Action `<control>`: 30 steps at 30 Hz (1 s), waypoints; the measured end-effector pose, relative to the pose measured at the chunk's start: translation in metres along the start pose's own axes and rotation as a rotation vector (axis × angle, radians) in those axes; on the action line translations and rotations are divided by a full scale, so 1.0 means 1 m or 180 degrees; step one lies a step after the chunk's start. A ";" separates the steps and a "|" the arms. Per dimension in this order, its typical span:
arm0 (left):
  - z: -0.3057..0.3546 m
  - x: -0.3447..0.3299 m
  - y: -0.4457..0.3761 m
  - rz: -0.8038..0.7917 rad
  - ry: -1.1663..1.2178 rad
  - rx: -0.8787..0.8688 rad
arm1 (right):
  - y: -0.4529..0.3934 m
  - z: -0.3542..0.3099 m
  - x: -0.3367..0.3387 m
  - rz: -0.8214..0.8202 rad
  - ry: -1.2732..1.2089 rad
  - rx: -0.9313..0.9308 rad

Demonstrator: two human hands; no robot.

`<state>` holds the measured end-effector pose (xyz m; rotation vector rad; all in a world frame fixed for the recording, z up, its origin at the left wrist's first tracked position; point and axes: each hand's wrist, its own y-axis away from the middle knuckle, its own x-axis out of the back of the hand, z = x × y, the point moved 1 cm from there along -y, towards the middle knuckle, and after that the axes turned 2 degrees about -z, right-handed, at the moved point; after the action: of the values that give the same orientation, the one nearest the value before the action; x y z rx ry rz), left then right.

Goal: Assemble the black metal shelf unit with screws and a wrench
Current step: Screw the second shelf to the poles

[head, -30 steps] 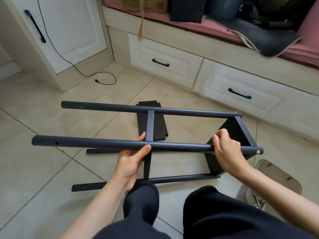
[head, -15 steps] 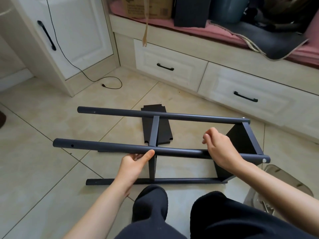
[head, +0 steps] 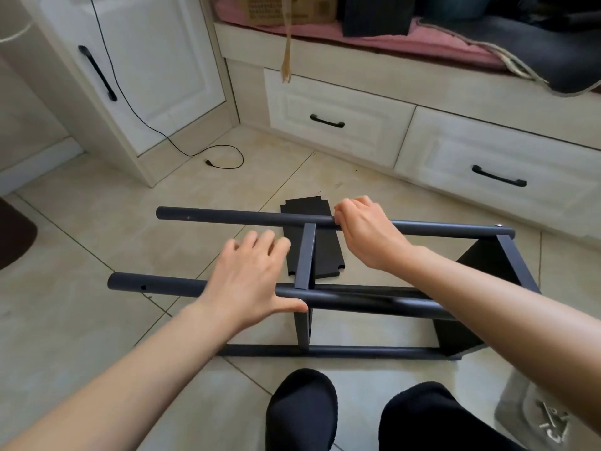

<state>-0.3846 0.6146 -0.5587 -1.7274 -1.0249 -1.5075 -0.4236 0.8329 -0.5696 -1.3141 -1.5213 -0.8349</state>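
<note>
The black metal shelf frame [head: 305,255] lies on its side on the tiled floor, with one black shelf board [head: 481,258] fixed at its right end. My right hand [head: 367,229] grips the far upper tube [head: 227,215] near its middle. Blurred by movement, my left hand [head: 247,275] hovers with straight fingers over the near upper tube [head: 162,283], its thumb lying along the tube. A loose black shelf board [head: 327,255] lies flat on the floor behind the frame. No wrench is visible.
A clear bag with screws [head: 549,421] lies on the floor at the lower right. White drawers [head: 325,122] and a cabinet stand behind, and a black cable [head: 224,161] trails on the tiles. A dark mat [head: 13,236] is at the left edge. My legs in black [head: 302,411] are below the frame.
My right hand left the near tube and took hold of the far tube. My left hand let go of the near tube and opened over it. The view shifted left.
</note>
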 end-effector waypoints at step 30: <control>-0.013 -0.021 -0.050 0.0113 0.0328 -0.2439 | -0.032 0.001 -0.039 0.0173 0.0817 -0.0364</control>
<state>-0.4350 0.6256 -0.5789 -2.1019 -0.3583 -2.1064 -0.4550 0.8136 -0.6043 -1.2700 -1.2474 -1.0261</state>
